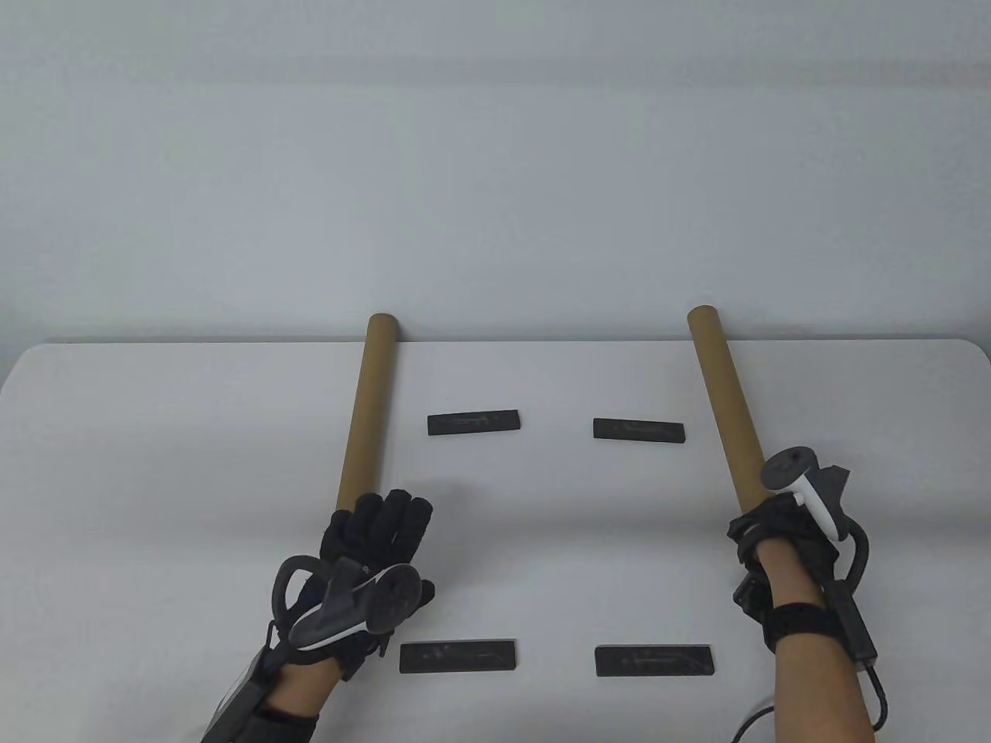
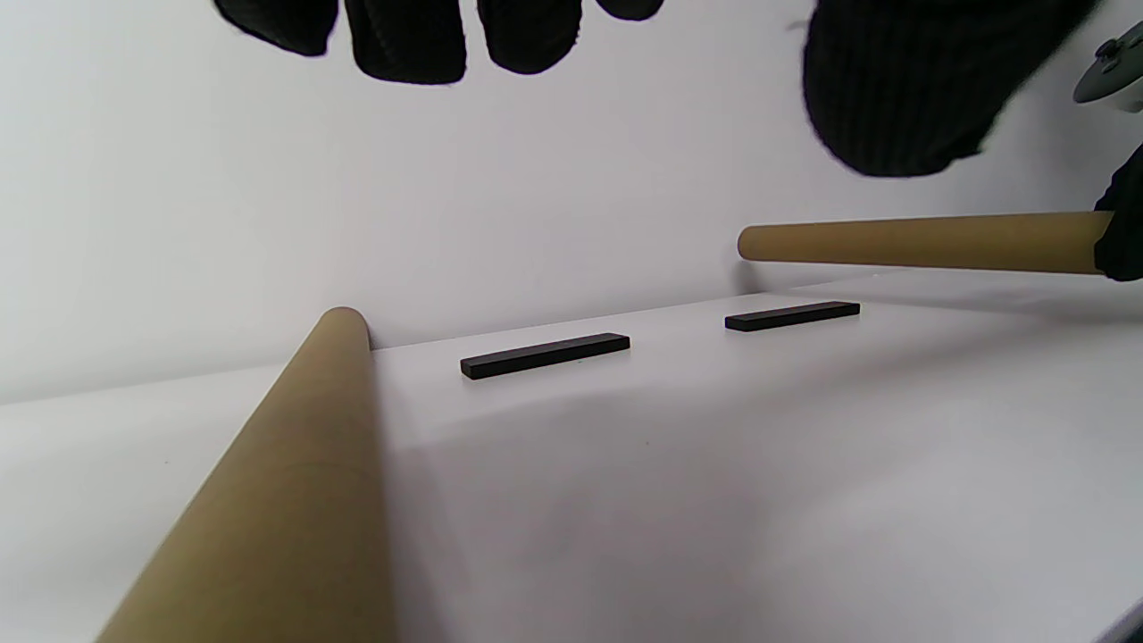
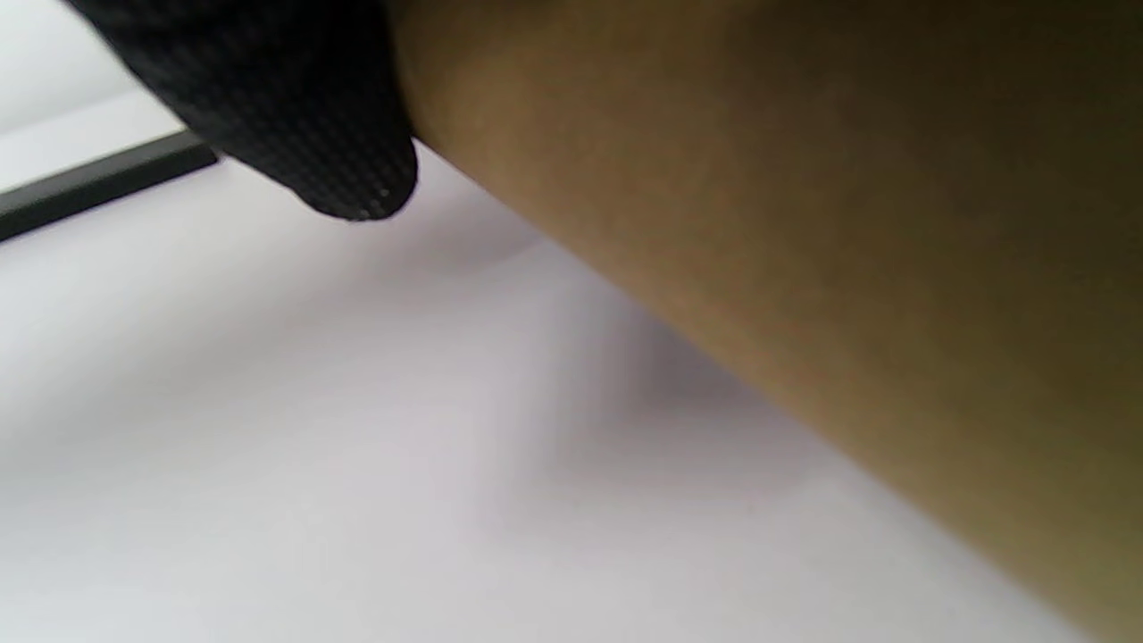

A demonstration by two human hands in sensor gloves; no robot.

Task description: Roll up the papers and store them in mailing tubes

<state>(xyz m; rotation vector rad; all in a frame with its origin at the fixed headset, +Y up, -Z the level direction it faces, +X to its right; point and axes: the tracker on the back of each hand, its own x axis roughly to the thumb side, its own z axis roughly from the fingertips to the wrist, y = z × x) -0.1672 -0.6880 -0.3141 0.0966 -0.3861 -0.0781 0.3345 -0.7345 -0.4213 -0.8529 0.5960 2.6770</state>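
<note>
Two brown cardboard mailing tubes lie lengthwise, far ends at the table's back edge. My left hand [image 1: 383,526] is open, fingers stretched over the near end of the left tube [image 1: 364,418]. In the left wrist view its fingers [image 2: 411,45] hang free above the table, with the left tube [image 2: 286,482] below them to the left. My right hand [image 1: 762,530] grips the near end of the right tube [image 1: 724,402]. The left wrist view shows the right tube [image 2: 920,241] held a little above the table. The right wrist view shows a fingertip [image 3: 295,116] against this tube [image 3: 804,223]. I cannot make out any paper.
Four flat black bars lie on the white table [image 1: 155,464] between the tubes: two at the back [image 1: 473,422] [image 1: 639,430] and two near the front edge [image 1: 457,656] [image 1: 654,662]. A plain wall rises behind the table.
</note>
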